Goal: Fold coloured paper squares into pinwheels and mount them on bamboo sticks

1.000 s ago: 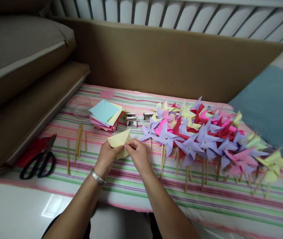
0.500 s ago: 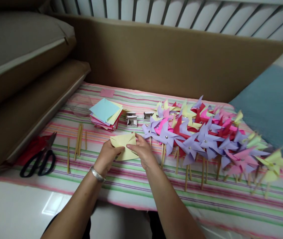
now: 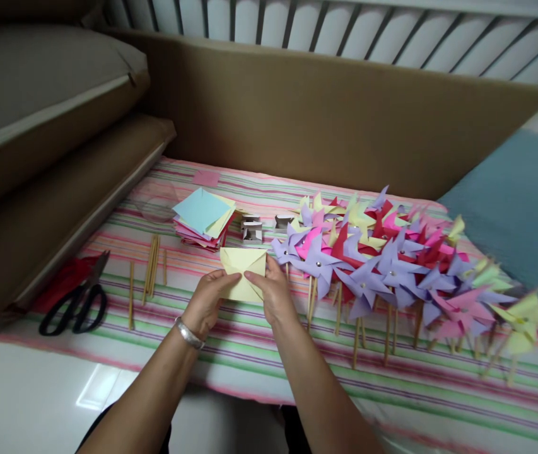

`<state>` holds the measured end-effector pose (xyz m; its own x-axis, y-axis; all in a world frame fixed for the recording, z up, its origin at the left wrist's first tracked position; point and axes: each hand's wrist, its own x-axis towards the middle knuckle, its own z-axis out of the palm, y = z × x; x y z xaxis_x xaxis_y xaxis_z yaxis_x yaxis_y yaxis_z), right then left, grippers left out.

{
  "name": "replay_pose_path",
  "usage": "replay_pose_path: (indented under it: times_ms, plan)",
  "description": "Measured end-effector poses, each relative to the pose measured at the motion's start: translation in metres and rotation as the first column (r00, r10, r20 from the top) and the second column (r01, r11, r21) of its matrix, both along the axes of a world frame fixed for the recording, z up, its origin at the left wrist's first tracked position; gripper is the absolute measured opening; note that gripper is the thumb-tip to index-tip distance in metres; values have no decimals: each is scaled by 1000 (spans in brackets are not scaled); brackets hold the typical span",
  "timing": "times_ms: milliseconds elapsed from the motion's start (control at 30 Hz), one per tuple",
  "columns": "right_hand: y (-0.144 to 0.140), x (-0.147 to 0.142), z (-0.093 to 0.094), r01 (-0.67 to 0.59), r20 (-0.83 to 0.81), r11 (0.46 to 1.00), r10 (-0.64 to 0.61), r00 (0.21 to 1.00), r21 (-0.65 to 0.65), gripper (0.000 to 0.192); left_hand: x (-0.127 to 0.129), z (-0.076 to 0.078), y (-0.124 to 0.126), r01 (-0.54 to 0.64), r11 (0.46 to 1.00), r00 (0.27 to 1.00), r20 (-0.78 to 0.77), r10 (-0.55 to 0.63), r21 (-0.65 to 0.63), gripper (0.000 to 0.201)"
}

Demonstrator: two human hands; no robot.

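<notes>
Striped cloth (image 3: 231,353) in pink, green and white covers the work surface, bounded at the rear by a brown padded board (image 3: 325,113) and, behind it, white slats.

Left hand (image 3: 207,301), a metal bracelet (image 3: 189,334) at its wrist, pinches the left edge of a pale yellow paper square (image 3: 243,271), thumb on top and fingers beneath. Right hand (image 3: 274,295) pinches the same sheet at its centre, forefinger and thumb closed where folded flaps meet. The sheet is held just above the cloth, between the two hands and slightly beyond their fingertips.

Directly beyond the fingertips lie small grey metal pieces (image 3: 252,230), their form too small to tell. Beyond and to the left of the left fingers sits a stack of coloured paper squares (image 3: 202,217), a light blue sheet uppermost. Farther left of those fingers lie several thin wooden sticks (image 3: 151,271), roughly parallel, and, well apart at the cloth's left edge, black-handled scissors (image 3: 74,306) resting on red paper (image 3: 60,280).

Just right of the right fingers begins a dense row of finished paper pinwheels (image 3: 391,265) on wooden sticks, in purple, pink, red and yellow, overlapping one another and extending to the right edge of view. A blue cushion (image 3: 519,208) lies beyond them.
</notes>
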<state>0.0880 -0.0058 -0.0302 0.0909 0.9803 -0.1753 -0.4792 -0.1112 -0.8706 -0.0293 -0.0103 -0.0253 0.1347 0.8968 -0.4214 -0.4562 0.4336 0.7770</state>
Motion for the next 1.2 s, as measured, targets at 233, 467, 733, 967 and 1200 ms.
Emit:
replay_pose_path:
  times_ms: [233,467,733,967,1200]
  plan:
    - [-2,4,-5,98,394,992,-122,911,80,58,-17,6,10,-147,989,985,-96,146,-5,25]
    - [-19,0,5,-345,829,795,-321,459,499,40,-47,9,19,-279,960,954,-106,279,12,28]
    - [-19,-6,-1,-397,857,773,-358,371,495,18,-50,13,16,-206,979,976,-73,206,13,29]
    - [-16,0,2,-374,831,765,-365,419,524,17,-43,7,16,-151,988,986,-63,152,19,25]
    - [-15,4,5,-384,827,765,-332,454,518,17,-37,9,15,-140,990,986,-83,142,24,24]
